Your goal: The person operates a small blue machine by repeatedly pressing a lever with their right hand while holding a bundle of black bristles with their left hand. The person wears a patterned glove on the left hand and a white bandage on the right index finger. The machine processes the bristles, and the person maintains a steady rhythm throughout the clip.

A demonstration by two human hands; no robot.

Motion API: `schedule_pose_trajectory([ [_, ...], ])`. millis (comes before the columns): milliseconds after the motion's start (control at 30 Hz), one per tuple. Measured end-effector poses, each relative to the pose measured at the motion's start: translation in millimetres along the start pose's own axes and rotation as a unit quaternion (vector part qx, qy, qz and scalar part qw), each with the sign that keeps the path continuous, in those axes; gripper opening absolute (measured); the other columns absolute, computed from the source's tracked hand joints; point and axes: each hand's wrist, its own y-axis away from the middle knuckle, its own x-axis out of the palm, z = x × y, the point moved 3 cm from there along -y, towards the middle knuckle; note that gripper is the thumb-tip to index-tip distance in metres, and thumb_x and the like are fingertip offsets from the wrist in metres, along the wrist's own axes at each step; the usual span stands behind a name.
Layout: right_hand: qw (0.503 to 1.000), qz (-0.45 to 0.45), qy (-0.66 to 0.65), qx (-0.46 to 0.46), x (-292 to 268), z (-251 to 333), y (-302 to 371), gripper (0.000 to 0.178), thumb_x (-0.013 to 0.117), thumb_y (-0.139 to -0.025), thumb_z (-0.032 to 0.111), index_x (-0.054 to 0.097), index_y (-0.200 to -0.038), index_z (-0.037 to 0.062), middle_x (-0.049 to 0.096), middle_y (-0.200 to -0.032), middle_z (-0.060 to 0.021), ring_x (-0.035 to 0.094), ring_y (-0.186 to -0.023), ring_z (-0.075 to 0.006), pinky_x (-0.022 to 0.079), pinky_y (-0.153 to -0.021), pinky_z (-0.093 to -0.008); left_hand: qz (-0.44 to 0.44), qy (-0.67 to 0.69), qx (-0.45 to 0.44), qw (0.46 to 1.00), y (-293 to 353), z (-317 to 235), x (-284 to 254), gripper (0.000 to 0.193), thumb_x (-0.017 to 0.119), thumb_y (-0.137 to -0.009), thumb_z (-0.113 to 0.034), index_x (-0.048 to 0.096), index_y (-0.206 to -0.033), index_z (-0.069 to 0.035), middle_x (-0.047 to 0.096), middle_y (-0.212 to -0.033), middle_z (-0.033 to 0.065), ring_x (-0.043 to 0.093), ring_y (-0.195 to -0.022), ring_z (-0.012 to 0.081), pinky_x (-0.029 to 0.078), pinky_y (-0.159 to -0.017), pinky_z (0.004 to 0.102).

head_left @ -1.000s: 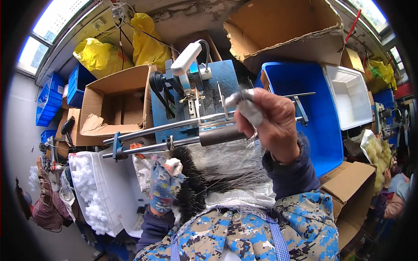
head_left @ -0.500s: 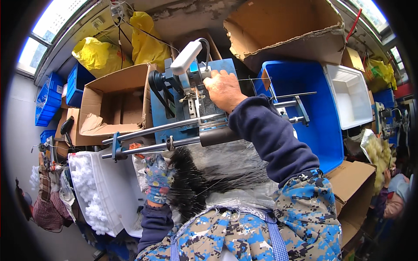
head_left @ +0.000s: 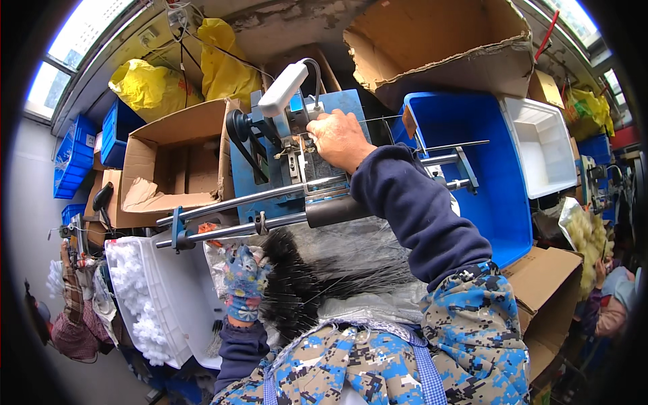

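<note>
My bare right hand (head_left: 340, 140) is closed over the middle of a blue bench machine (head_left: 239, 177), its fingertips bent down beside the metal clamp parts (head_left: 295, 165). What they pinch is hidden by the hand. A thin wire (head_left: 383, 119) runs out to the right from behind the knuckles. My left hand (head_left: 244, 278), in a blue floral glove, is low at the left, with its fingers bunched together. It lies against a heap of black bristle brushes (head_left: 287, 280) with thin wire stems, spread over my lap; whatever is in its grip cannot be made out.
Two steel rails (head_left: 233, 231) cross in front of the machine. A blue bin (head_left: 496, 196) and a white tub (head_left: 540, 148) stand on the right. An open carton (head_left: 172, 158) and a white tray of fluffy white pieces (head_left: 158, 304) are on the left. Another person (head_left: 611, 304) sits far right.
My right hand has shifted slightly left on the machine, its fingertips nearer the clamp. The left hand stays beside the black brushes with little movement. The whole view has moved slightly.
</note>
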Motion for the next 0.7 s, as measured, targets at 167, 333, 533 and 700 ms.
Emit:
schedule_pose_trajectory([
  [167,0.997,0.012,0.069,0.035,-11,-2,6,0.024,0.056,-0.077,0.021,0.063,-0.097,0.0101,0.056,-0.105,-0.0099,0.046,-0.102,-0.0303,0.033,-0.084,-0.0488,-0.001,-0.369,0.074,0.927,6,-17,-2,0.045,0.053,-0.085,-0.028,0.047,-0.124,-0.007,0.050,-0.120,0.0120,0.046,-0.114,0.0297,0.040,-0.090,0.0436],
  [333,0.994,-0.031,0.107,0.018,-24,0,48,0.053,0.065,-0.074,0.035,0.055,-0.110,-0.0018,0.035,-0.128,-0.0189,0.036,-0.113,-0.0332,0.033,-0.087,-0.0469,-0.067,-0.274,0.146,0.948,7,-28,-11,0.036,0.065,-0.072,-0.018,0.059,-0.105,-0.005,0.054,-0.107,0.0169,0.053,-0.096,0.0349,0.044,-0.082,0.0434],
  [533,0.994,0.020,0.076,0.072,-32,7,53,0.061,0.066,-0.074,0.034,0.047,-0.118,-0.0032,0.040,-0.109,-0.0145,0.041,-0.102,-0.0288,0.041,-0.077,-0.0420,-0.116,-0.217,0.291,0.925,0,-52,4,0.037,0.069,-0.066,-0.010,0.060,-0.101,-0.006,0.058,-0.093,0.0146,0.056,-0.087,0.0337,0.047,-0.074,0.0397],
  [700,0.996,0.000,0.073,0.054,-14,18,47,0.063,0.064,-0.076,0.035,0.044,-0.119,-0.0066,0.045,-0.103,-0.0157,0.051,-0.092,-0.0281,0.048,-0.068,-0.0379,-0.101,-0.177,0.225,0.953,9,-61,-4,0.039,0.069,-0.063,-0.008,0.061,-0.101,-0.007,0.057,-0.100,0.0164,0.055,-0.093,0.0364,0.046,-0.078,0.0439],
])
